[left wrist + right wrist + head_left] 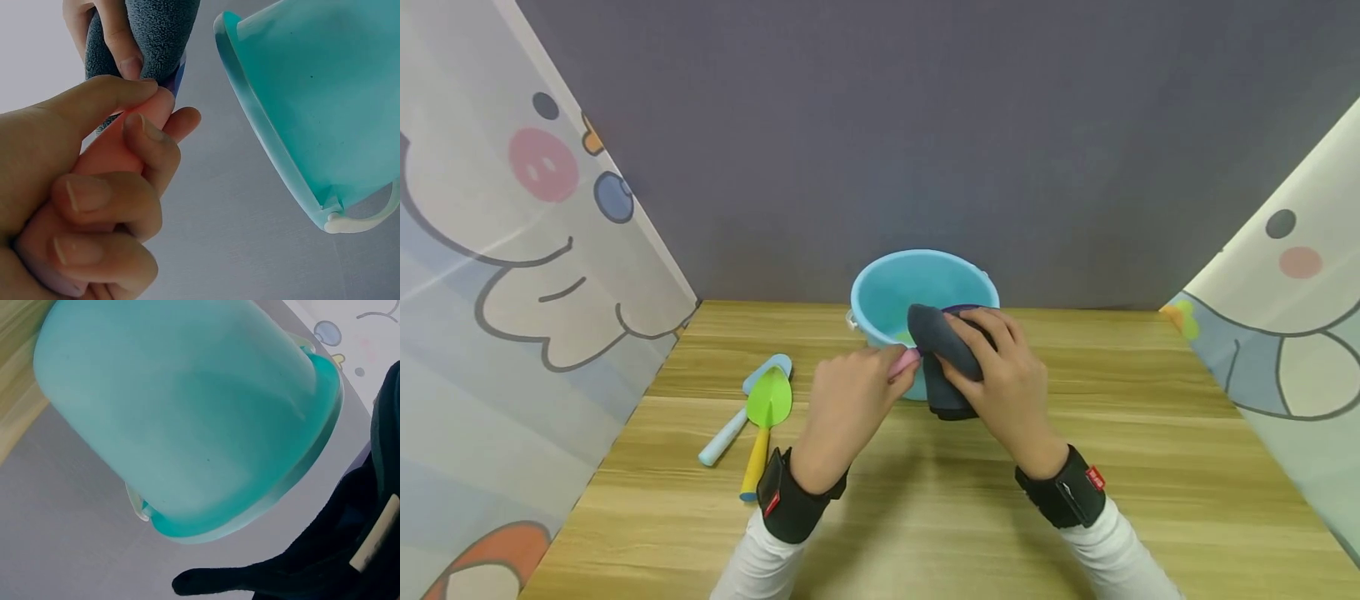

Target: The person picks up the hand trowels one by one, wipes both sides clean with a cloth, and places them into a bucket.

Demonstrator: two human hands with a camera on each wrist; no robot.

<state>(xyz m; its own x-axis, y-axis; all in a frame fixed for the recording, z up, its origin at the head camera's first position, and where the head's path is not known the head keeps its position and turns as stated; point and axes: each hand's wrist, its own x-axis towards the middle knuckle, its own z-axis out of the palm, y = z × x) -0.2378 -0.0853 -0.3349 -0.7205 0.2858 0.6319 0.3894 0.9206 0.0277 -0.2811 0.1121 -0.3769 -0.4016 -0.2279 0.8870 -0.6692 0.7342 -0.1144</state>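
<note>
Gripping pink handle with left hand, clutching gray towel against purple part with right hand; possibly knocking blue bucket just behind through slipping grip.

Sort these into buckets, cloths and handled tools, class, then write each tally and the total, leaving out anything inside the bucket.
Buckets: 1 (light-blue bucket)
Cloths: 1 (dark grey cloth)
Handled tools: 3 (green-and-yellow shovel, light-blue tool, pink-handled tool)
Total: 5
</note>
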